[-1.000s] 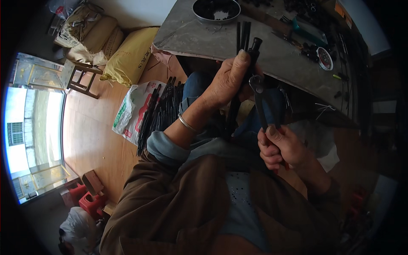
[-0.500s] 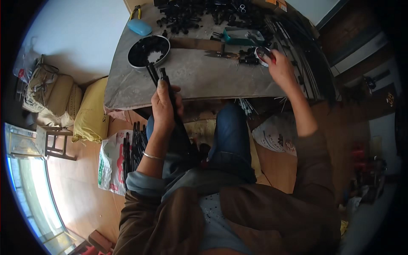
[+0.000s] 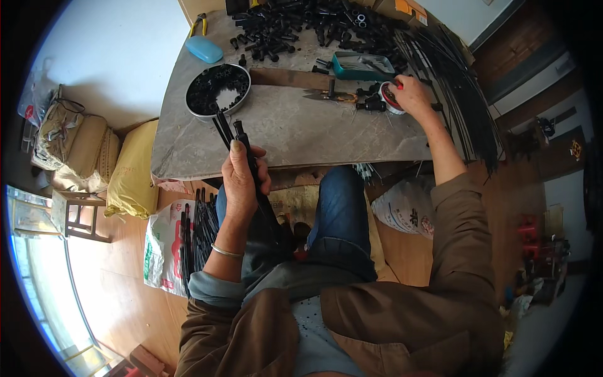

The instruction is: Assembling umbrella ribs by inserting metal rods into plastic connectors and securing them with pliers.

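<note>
Over the lap, the left hand (image 3: pixel 240 182) has its fingers closed around long, straight black rods (image 3: pixel 266 210), one thicker and knob-ended, slanting up toward the desk (image 3: pixel 289 138). Beyond, a silver-rimmed bowl (image 3: pixel 196 114) holds small black pieces around a pale patch. The right hand (image 3: pixel 411 95), fingers curled on a red-handled tool (image 3: pixel 399 84), is at a small white dish (image 3: pixel 394 111); behind, a green tray (image 3: pixel 352 76) holds pieces too small to tell.
</note>
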Action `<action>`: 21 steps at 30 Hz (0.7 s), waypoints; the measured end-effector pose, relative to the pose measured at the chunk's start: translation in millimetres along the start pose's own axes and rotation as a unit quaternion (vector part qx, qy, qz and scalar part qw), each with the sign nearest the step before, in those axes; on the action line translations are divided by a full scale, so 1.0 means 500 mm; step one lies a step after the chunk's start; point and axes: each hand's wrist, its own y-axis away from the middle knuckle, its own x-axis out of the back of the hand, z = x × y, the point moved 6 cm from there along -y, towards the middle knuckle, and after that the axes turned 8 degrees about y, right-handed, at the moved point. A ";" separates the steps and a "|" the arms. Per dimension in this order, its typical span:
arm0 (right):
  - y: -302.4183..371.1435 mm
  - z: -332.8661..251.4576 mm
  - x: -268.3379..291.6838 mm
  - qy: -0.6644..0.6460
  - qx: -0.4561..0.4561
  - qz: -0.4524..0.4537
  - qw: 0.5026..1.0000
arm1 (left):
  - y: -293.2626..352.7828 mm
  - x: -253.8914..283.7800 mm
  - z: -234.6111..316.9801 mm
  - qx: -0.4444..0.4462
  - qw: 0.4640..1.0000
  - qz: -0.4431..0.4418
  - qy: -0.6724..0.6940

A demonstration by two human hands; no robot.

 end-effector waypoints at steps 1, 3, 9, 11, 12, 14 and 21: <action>-0.005 0.014 0.000 -0.027 -0.021 -0.002 0.999 | 0.000 -0.002 0.001 -0.002 1.000 -0.004 0.000; -0.005 0.025 0.013 -0.031 0.003 0.011 0.999 | 0.001 -0.004 0.003 0.000 1.000 -0.010 0.010; 0.069 -0.024 0.059 -0.460 -0.015 -0.093 0.883 | 0.056 -0.038 0.020 -0.017 0.998 -0.053 0.021; 0.134 -0.115 0.074 -0.676 0.025 -0.179 0.714 | 0.085 -0.057 0.035 -0.030 0.997 -0.066 0.024; 0.168 -0.144 0.084 -0.703 0.031 -0.207 0.679 | 0.096 -0.071 0.045 -0.036 0.997 -0.071 0.021; 0.237 -0.202 0.101 -0.731 0.062 -0.248 0.633 | 0.113 -0.096 0.056 -0.043 0.996 -0.078 0.022; 0.373 -0.376 0.070 -0.740 0.083 -0.320 0.585 | 0.129 -0.089 0.079 -0.092 0.991 -0.084 0.040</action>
